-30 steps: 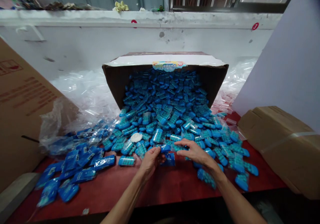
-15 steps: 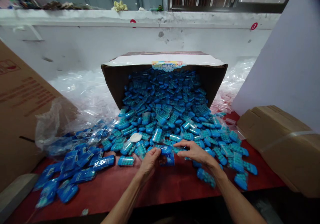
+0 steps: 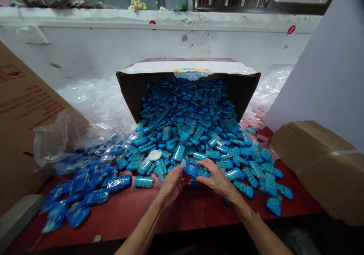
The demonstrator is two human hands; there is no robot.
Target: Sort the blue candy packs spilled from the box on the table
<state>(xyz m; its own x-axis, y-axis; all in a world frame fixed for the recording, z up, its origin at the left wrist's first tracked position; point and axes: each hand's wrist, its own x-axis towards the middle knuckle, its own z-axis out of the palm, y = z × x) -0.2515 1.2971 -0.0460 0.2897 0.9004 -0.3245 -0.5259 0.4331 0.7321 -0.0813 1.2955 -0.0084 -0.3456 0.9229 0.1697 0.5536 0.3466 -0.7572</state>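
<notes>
My left hand (image 3: 174,182) is closed on a blue printed pouch (image 3: 190,168) above the front of the red table. From the right, my right hand (image 3: 213,176) grips a small clear pack of teal balls (image 3: 203,171), its end against the pouch. Whether that end is inside the pouch is hard to tell. Just behind both hands lies a large pile of similar blue-capped packs (image 3: 182,133), spilling out of a cardboard box (image 3: 127,95) that lies on its side.
Filled blue pouches (image 3: 82,183) lie at the left on the red table (image 3: 182,217). A round white pad (image 3: 155,155) rests on the pile. Brown cartons stand at the left (image 3: 25,126) and right (image 3: 318,164). Clear plastic packaging (image 3: 96,99) is heaped behind.
My right hand has moved in from the right and now holds a pack against the pouch. The pouch has tilted in my left hand.
</notes>
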